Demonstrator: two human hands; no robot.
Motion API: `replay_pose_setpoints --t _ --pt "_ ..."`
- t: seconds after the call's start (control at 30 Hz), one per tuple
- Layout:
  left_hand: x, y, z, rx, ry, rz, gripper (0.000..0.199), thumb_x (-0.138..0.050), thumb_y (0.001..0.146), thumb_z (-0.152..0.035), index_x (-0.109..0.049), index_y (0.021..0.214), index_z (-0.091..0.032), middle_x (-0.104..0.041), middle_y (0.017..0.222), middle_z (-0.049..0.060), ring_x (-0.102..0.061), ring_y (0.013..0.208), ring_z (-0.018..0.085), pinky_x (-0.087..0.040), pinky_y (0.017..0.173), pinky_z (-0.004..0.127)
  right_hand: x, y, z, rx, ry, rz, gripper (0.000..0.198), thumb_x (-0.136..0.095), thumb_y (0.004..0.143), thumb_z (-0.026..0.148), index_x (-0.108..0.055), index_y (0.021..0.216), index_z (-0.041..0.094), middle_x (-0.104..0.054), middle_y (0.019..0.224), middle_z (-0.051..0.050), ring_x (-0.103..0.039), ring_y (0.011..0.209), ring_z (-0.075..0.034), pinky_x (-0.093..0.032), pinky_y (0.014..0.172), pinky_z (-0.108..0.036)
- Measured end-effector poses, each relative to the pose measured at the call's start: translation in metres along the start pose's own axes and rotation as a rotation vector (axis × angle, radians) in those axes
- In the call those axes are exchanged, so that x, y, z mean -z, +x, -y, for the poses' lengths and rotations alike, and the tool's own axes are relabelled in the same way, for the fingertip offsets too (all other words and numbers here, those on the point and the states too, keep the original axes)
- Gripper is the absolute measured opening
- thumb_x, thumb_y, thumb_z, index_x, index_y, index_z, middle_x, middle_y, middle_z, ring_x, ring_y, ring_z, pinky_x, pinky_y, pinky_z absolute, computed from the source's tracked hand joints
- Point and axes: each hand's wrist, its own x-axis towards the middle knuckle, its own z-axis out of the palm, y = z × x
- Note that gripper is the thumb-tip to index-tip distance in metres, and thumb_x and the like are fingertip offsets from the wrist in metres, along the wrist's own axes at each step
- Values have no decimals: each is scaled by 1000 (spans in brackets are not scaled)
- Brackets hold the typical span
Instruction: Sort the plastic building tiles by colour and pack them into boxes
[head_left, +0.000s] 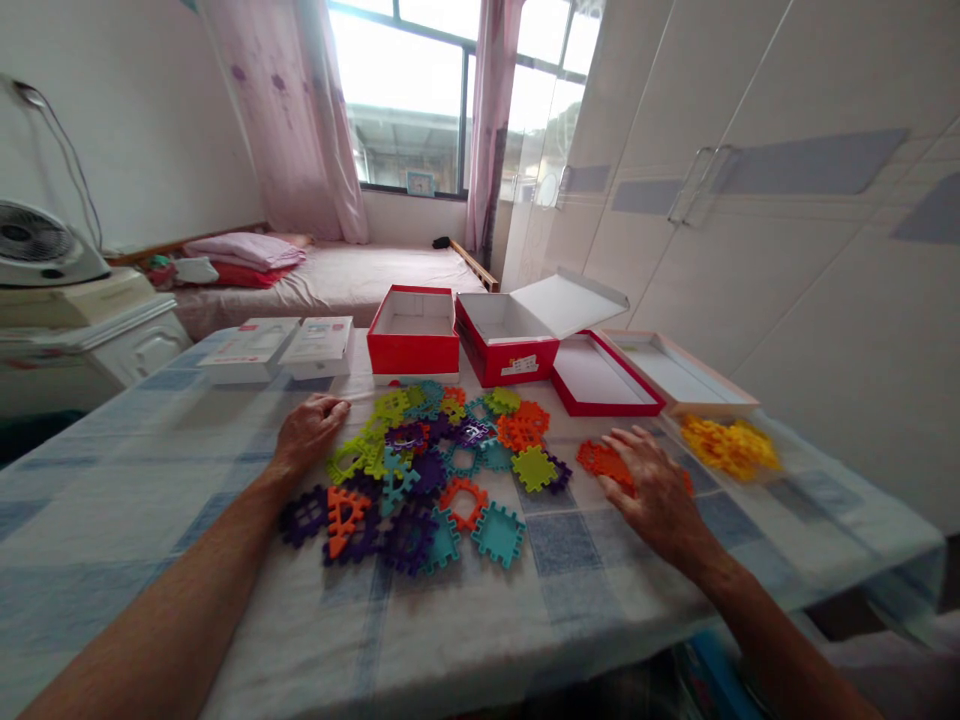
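Note:
My left hand rests on the tablecloth just left of a mixed pile of flat plastic interlocking tiles. Its fingers point at the pile, loosely bent, with nothing visible in them. The tiles have notched edges and are purple, lime green, turquoise and orange; some are frames with cut-out centres. On the right, my right hand lies palm down over a group of orange tiles, fingers stretched and slightly apart. Orange shows on both sides of this hand; the tiles beneath the palm are hidden. A lime green tile lies at the pile's right edge.
Behind the pile stand an open red box, another red box with its flap raised, a shallow red tray and a pale orange-rimmed tray. Yellow pieces lie far right. White boxes stand back left.

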Motion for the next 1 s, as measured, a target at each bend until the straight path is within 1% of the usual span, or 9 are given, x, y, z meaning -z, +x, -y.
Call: replay_pose_setpoints --t 0.07,0.13,0.3,0.47,0.63,0.77,0.87,0.93,1.0 --pt "0 -1 0 -3 5 -2 48 -36 80 -42 -70 96 -13 -65 110 10 -60 100 25 -45 86 30 2 4 19 80 116 47 40 -49 86 37 -56 119 16 -54 127 -10 -37 128 -27 -31 105 -44" --pt "0 -1 0 -10 12 -11 47 -36 80 -42 -70 96 -14 -66 110 10 -61 99 25 -46 85 30 3 9 40 98 194 99 38 -52 85 40 -58 116 18 -57 122 -10 -43 122 -27 -33 103 -44" --pt "-1 1 3 -13 19 -4 46 -37 80 -42 -70 96 -15 -65 111 9 -61 98 25 -47 84 31 0 16 79 -21 232 212 35 -56 84 36 -59 113 17 -61 108 -10 -53 102 -25 -43 88 -38" --pt "0 1 3 -5 25 12 42 -39 81 -40 -70 95 -16 -64 114 9 -60 100 26 -46 86 33 -4 15 101 -15 289 188 27 -59 81 30 -60 105 18 -62 102 -7 -53 99 -23 -42 86 -35" --pt "1 1 2 -18 25 0 40 -40 81 -38 -70 94 -17 -65 112 9 -61 98 25 -47 84 32 -2 17 92 -66 408 174 12 -52 83 22 -61 91 20 -64 93 -4 -57 89 -18 -43 79 -29" --pt "-1 1 3 -17 23 -6 42 -39 81 -39 -71 95 -15 -65 110 9 -61 98 24 -47 83 31 4 22 66 -193 476 160 13 -50 84 24 -62 88 20 -66 89 -4 -60 82 -17 -44 74 -29" --pt "-2 1 2 -7 27 -16 42 -39 80 -40 -71 93 -17 -66 109 8 -61 97 24 -47 83 29 12 24 62 -249 634 226 15 -51 83 28 -62 87 19 -67 83 -2 -62 76 -16 -45 70 -28" --pt "-1 1 1 -2 25 -22 42 -38 80 -40 -71 92 -17 -66 108 8 -61 97 24 -46 83 29 18 25 70 -204 710 293 17 -50 84 31 -63 88 20 -67 82 -1 -62 74 -15 -45 69 -27" --pt "-1 0 1 -3 19 -25 42 -38 80 -39 -71 92 -16 -66 109 8 -61 98 24 -45 84 28 21 30 78 -98 704 331 20 -50 85 34 -65 89 21 -67 86 -2 -62 78 -15 -45 71 -27"
